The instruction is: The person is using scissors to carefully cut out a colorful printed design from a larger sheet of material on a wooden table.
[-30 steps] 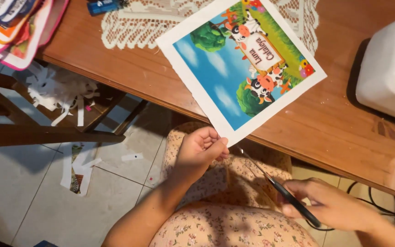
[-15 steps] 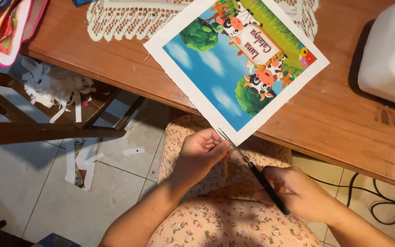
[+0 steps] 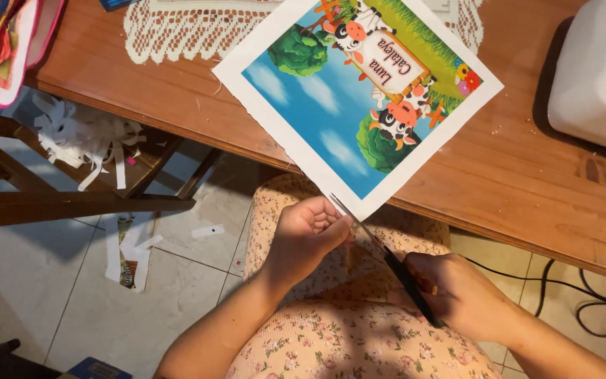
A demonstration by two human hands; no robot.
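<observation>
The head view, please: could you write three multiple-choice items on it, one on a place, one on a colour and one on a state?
1. Where does the printed sheet lie?
A. Flat on the floor tiles
B. Over the near edge of the wooden table
C. On the white machine

2. What colour is the sheet's border?
A. White
B. Red
C. Black

3. What is the right hand doing?
A. Resting empty on the table
B. Holding a pencil
C. Gripping scissors whose blades meet the sheet's near corner

Answers:
1. B: the sheet overhangs the table edge, pinched at its corner by the left hand.
2. A: a white margin frames the cartoon farm picture.
3. C: the dark handles sit in the right hand and the blades reach the corner.
</observation>
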